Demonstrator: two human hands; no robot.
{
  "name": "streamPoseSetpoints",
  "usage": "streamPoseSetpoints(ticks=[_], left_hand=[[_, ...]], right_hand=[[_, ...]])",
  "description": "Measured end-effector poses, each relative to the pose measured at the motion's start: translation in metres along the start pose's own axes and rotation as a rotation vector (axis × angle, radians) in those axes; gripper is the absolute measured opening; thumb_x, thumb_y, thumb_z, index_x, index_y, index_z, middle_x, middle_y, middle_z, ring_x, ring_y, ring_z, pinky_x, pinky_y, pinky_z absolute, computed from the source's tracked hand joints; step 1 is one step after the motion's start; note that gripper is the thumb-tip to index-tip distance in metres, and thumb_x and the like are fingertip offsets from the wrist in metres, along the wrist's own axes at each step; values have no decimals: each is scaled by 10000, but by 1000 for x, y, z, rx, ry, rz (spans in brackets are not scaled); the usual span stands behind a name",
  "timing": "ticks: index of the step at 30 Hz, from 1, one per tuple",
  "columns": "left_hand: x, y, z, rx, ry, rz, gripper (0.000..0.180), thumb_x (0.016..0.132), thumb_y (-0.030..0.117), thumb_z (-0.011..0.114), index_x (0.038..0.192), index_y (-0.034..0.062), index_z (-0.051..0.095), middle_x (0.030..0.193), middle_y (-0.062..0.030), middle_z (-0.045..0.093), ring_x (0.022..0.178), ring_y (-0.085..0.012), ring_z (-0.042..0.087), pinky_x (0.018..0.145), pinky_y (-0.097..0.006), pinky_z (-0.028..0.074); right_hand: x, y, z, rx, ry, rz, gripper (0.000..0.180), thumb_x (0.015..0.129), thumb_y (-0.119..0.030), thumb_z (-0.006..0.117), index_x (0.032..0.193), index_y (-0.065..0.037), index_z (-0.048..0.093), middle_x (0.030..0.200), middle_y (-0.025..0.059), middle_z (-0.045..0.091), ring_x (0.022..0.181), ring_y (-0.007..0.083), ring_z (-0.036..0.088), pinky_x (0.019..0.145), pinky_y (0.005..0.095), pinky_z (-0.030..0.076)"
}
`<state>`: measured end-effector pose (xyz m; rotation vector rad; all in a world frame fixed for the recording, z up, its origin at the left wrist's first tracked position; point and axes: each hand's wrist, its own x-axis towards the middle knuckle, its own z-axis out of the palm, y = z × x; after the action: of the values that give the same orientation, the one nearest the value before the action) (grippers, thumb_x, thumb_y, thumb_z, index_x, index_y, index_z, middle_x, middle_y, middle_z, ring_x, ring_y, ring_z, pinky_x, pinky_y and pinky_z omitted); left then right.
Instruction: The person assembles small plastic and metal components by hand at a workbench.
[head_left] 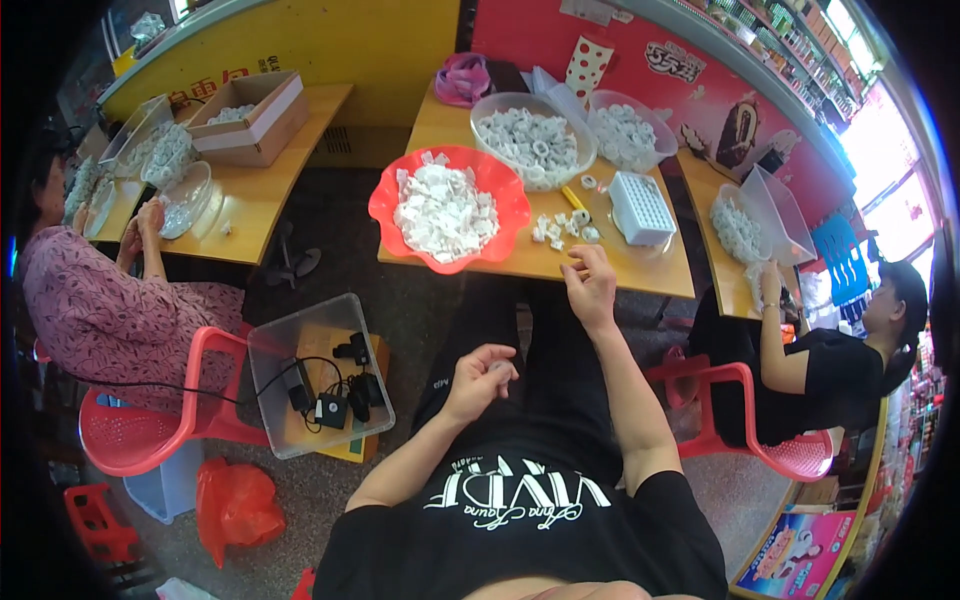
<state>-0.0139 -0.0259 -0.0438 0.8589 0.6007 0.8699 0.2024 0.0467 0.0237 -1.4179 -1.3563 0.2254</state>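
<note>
My left hand (482,383) is raised over my lap, fingers curled and thumb pressed in. A small whitish piece (497,367) shows between its fingertips, too small to name. At the table's front edge is my right hand (591,289), its fingers bent together; whether anything is in them is hidden. Just beyond it lie several small white pieces (556,230) and a yellow-handled tool (575,203). Left of these, a red wavy-rimmed bowl (384,208) is heaped with white plastic-like pieces (446,212). A white box with a grid of holes (642,208) stands to the right.
Behind the red bowl stand two clear bowls (583,163) of grey-white rings. Co-workers sit at side tables on my left (130,310) and right (815,370). A clear bin (262,400) with chargers and cables is at my left, near a red chair (150,440).
</note>
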Motion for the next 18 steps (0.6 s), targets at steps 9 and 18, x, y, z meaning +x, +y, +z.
streamPoseSetpoints(ticks=[9, 18], left_hand=[[1, 11, -7, -212, -31, -118, 284, 872, 25, 577, 1133, -17, 469, 1025, -182, 634, 736, -173, 649, 639, -246, 531], [6, 37, 12, -384, -262, -56, 280, 918, 7, 521, 1197, -17, 526, 1209, -231, 565, 895, -222, 650, 800, -281, 527]], right_hand=[[21, 20, 13, -405, -107, -112, 73, 765, -75, 662, 808, -31, 623, 847, 115, 587, 768, 317, 593, 649, 378, 453], [-50, -28, -48, 437, -266, 352, 28, 785, 3, 650, 809, -4, 661, 832, 57, 613, 686, 119, 565, 579, 259, 437]])
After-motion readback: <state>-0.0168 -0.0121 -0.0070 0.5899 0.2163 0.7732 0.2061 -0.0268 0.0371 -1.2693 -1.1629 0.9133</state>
